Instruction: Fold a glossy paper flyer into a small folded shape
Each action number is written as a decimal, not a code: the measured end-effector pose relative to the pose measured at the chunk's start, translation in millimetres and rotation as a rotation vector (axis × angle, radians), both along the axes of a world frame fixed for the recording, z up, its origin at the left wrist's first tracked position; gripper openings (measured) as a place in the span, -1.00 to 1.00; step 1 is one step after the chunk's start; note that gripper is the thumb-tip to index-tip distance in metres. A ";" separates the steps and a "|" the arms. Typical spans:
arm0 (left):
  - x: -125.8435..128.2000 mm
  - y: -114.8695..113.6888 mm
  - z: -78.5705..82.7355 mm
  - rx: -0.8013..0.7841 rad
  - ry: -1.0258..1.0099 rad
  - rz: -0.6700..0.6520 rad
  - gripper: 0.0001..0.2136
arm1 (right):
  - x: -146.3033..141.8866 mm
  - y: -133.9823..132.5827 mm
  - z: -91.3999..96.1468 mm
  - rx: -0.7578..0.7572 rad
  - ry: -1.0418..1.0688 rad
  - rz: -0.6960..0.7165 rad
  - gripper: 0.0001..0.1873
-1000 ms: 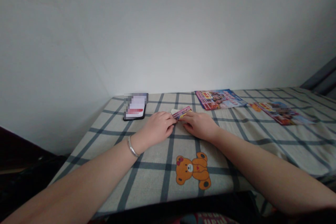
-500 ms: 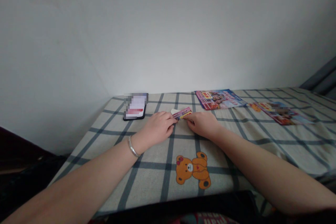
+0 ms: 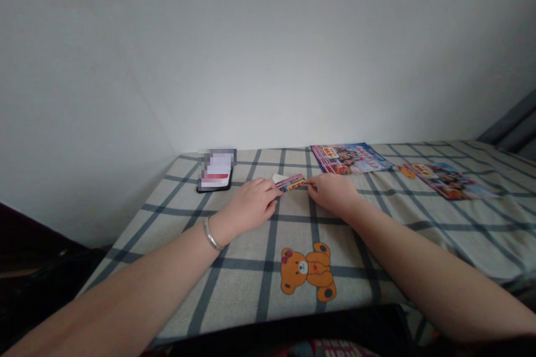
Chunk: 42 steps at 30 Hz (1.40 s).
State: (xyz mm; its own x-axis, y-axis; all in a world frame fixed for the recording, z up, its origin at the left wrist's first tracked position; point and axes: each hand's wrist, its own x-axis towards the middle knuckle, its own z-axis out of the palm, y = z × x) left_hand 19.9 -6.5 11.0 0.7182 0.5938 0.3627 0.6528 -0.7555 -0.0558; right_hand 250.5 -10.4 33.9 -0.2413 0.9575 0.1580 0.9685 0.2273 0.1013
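A small folded piece of printed paper (image 3: pixel 291 182), pink and yellow with a white flap behind it, lies on the checked cloth between my hands. My left hand (image 3: pixel 256 199), below a silver bangle (image 3: pixel 213 235), pinches its left end, fingers together. At its right end, the fingertips of my right hand (image 3: pixel 333 192) are pressed together on the paper's edge. The fingers partly cover both ends, so the full fold cannot be seen.
A phone (image 3: pixel 216 169) with a lit screen lies back left. Colourful flyers (image 3: pixel 352 157) lie by the wall (image 3: pixel 268 56), and another flyer (image 3: pixel 450 181) is further right. The checked tablecloth (image 3: pixel 234 290) carries a printed bear (image 3: pixel 309 271) and is wrinkled at right.
My right hand has slid right along the folded paper to its right end, uncovering more of the yellow print. My left hand has stayed in place.
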 end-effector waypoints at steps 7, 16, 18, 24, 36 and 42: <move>-0.6 -0.8 0.8 -0.035 -0.005 -0.002 -0.72 | 0.4 -1.4 -0.7 0.044 -0.023 -0.026 -0.60; -3.0 1.4 -1.1 -0.075 -0.037 -0.058 -0.70 | -6.5 -12.2 6.9 0.249 -0.015 -0.050 -0.64; -3.1 2.3 -1.8 -0.091 -0.037 -0.071 -0.68 | -6.3 -11.8 5.4 0.235 0.014 0.015 -0.66; -5.4 5.0 -5.2 -0.087 -0.034 -0.106 -0.65 | -7.6 -8.2 -5.3 0.074 0.077 0.411 -0.70; 0.0 0.0 -0.6 -0.012 0.019 -0.037 -0.67 | -7.5 -0.8 -9.3 0.056 0.136 0.442 -0.68; 2.5 -4.3 1.9 0.038 0.011 0.026 -0.73 | -8.7 -0.9 -8.7 0.064 0.137 0.422 -0.70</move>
State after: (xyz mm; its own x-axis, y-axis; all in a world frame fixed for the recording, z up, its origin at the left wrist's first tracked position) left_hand 22.4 -10.8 12.9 0.7070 0.5982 0.3772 0.6712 -0.7356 -0.0916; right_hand 241.8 -11.3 25.2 -0.5816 0.7667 0.2718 0.7977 0.6031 0.0055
